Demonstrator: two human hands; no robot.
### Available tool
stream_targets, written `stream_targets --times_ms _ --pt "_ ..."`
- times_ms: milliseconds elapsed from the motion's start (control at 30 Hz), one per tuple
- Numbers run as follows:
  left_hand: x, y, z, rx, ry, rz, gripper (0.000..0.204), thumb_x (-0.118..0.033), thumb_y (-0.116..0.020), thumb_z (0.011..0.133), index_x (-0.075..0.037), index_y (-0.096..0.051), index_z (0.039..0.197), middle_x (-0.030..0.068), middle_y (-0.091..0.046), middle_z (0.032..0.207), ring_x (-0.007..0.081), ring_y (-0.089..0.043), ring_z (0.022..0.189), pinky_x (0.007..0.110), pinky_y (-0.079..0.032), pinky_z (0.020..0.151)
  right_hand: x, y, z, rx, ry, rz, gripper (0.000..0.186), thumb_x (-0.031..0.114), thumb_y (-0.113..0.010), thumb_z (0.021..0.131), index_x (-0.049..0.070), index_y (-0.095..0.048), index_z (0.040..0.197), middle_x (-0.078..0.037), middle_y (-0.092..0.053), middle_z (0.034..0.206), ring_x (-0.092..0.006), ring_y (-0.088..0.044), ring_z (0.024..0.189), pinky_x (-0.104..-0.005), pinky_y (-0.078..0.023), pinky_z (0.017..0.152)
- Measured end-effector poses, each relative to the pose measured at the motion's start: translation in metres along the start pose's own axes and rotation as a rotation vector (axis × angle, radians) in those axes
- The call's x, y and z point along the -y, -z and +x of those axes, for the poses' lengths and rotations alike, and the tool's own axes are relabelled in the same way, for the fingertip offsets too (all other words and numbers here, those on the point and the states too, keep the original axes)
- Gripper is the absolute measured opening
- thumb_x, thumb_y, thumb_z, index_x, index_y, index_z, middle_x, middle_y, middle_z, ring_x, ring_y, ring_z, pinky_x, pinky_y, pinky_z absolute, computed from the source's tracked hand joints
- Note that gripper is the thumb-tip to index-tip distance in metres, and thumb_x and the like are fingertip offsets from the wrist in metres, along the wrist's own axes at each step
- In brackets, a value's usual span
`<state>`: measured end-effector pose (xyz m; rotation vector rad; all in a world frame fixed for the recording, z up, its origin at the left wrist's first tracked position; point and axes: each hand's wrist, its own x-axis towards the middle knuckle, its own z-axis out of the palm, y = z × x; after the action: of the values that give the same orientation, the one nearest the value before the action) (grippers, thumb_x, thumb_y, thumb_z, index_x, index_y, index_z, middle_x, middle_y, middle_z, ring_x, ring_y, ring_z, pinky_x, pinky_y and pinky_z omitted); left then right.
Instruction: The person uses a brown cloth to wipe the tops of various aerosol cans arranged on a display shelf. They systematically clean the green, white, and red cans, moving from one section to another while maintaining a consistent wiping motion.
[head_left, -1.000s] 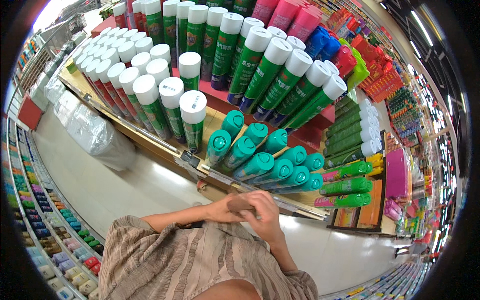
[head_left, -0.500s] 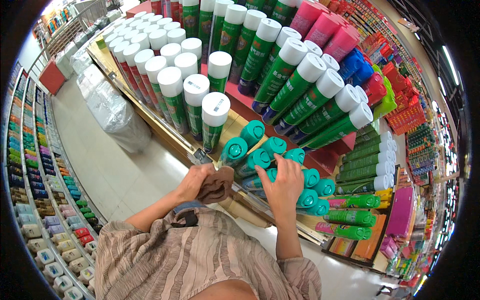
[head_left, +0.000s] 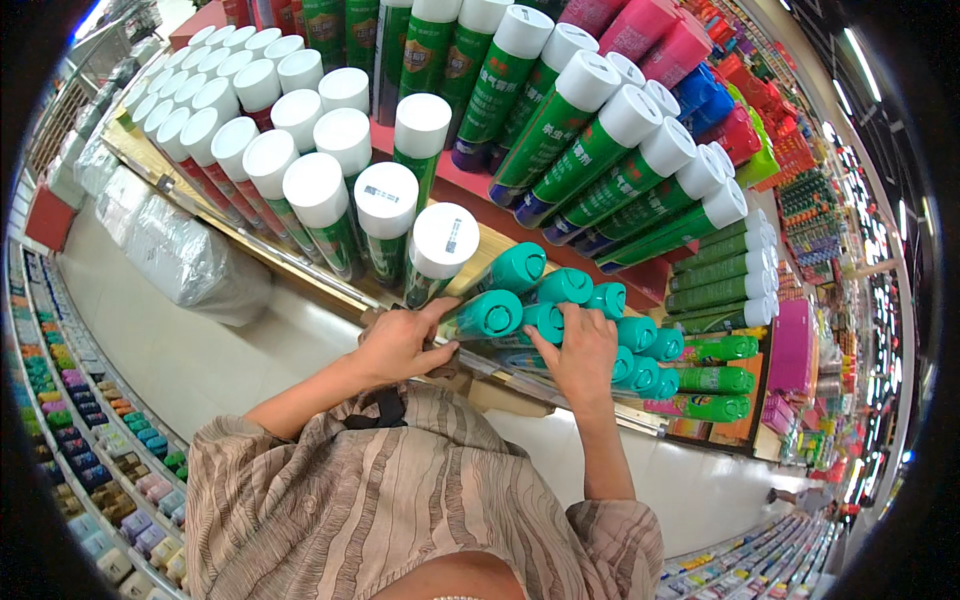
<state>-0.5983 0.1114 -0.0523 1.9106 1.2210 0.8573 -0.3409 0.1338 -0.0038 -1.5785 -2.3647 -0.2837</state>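
My left hand (head_left: 402,342) is at the shelf's front edge, with a brown cloth (head_left: 442,369) bunched under its palm. Its thumb and forefinger are apart, near the closest teal-capped spray can (head_left: 494,314). A second teal-capped can (head_left: 545,321) stands to the right of that one. Around its cap my right hand (head_left: 583,352) is curled, thumb on the near side and fingers on the far side. More teal-capped cans (head_left: 636,334) cluster right of that hand. A white-capped green spray can (head_left: 443,243) stands just beyond my left hand.
Rows of white-capped cans (head_left: 270,160) fill the shelf's left part. A raised pink-red step (head_left: 635,280) carries tall green cans (head_left: 580,160). Plastic-wrapped goods (head_left: 200,262) lie on the aisle floor (head_left: 130,300). Another stocked shelf (head_left: 90,440) runs along the left.
My left hand has moved forward with the cloth, from in front of the shelf to beside the closest teal-capped can. The right hand stays among the teal caps. The whole view has shifted.
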Motion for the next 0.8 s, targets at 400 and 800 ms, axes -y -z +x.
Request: stream_targets --times_ms 400,800 --pt "-0.008 -0.005 0.024 0.011 -0.128 0.064 0.078 -0.044 -0.067 0.081 -0.004 -0.036 0.140 0.0186 -0.058 0.058 0.0378 -0.059 0.053 0.046 -0.048 0.052 -0.005 0.040 0.009 0.370 0.104 0.305 0.053 0.019 -0.072 0.073 0.013 -0.057 0.124 -0.007 -0.059 0.107 -0.0250 -0.055 0.098 -0.0388 -0.042 0.086" --pt "-0.011 -0.013 0.029 -0.097 -0.107 0.080 0.068 -0.042 -0.072 0.078 -0.005 -0.047 0.129 0.0177 -0.062 0.067 0.0381 -0.062 0.061 0.044 -0.049 0.054 -0.003 0.041 0.008 0.203 0.099 0.186 0.060 0.043 -0.076 0.070 0.002 -0.061 0.111 -0.012 -0.063 0.101 -0.0270 -0.058 0.095 -0.0391 -0.045 0.083"
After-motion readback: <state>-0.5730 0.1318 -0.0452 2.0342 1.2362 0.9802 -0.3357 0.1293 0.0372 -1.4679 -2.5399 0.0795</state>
